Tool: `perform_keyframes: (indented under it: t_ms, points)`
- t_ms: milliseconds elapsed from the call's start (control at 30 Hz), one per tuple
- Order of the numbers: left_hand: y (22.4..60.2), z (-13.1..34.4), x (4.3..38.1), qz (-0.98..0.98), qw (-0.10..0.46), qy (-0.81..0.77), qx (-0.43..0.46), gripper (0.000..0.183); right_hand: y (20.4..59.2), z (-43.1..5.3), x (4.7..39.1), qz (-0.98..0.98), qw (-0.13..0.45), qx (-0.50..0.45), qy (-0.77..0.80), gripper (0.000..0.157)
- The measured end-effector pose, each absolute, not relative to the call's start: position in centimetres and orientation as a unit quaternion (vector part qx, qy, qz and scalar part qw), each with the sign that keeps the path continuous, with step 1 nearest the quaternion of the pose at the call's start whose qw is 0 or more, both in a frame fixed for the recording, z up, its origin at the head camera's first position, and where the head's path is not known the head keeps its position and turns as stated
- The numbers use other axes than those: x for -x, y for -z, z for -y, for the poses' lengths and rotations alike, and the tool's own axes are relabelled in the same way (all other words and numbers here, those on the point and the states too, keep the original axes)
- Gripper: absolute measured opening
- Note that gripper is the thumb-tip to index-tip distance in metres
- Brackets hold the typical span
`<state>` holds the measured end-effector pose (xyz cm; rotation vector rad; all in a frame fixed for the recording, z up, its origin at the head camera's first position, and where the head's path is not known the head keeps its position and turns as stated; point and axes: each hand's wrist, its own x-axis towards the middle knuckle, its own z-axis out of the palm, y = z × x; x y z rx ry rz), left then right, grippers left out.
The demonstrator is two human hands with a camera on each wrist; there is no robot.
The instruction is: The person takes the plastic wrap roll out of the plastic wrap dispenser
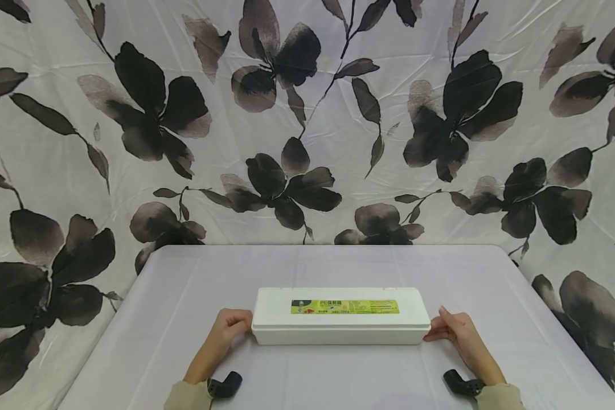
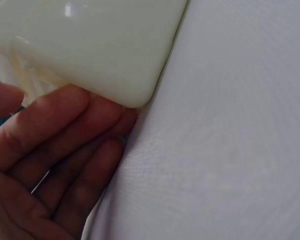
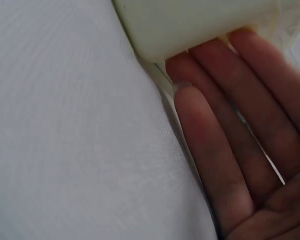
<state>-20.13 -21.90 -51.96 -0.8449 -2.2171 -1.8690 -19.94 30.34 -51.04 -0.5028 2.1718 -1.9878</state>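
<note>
A long white plastic wrap box (image 1: 338, 335) lies lengthwise on the table, its lid down and a yellow-green label (image 1: 345, 307) with printed Chinese characters on top. At the box's left end is my left hand (image 1: 232, 327), its fingertips touching the end wall in the left wrist view. My right hand (image 1: 453, 330) is at the opposite end. In the right wrist view its fairly straight fingers (image 3: 230, 85) touch the end wall near the lower corner. The right thumb points up, apart from the box. Some left fingertips are hidden behind the box's edge.
A white cloth covers the table (image 1: 338, 376). Behind it hangs a pale curtain (image 1: 379, 188) with dark flower prints. Each wrist carries a black camera mount, the left one (image 1: 225, 385) and the right one (image 1: 461, 383), close above the cloth.
</note>
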Motion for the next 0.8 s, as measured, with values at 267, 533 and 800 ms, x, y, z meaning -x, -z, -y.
perform_keyframes:
  t_ms: [267, 533, 800]
  points:
    - [51.8, 21.4, 20.2, 0.77, 0.135, 0.601, 0.168, 0.022, 51.5, -29.9, 20.0, -0.735, -0.027, 0.116, 0.668, 0.042]
    - [52.1, 21.4, 20.7, 0.755, 0.057, 0.609, 0.236, 0.053, 51.2, -29.8, 20.2, -0.727, -0.034, 0.12, 0.675, 0.048]
    - [52.2, 20.5, 20.2, 0.765, 0.009, 0.6, 0.235, 0.095, 50.1, -28.4, 20.4, -0.701, -0.01, 0.201, 0.684, 0.047]
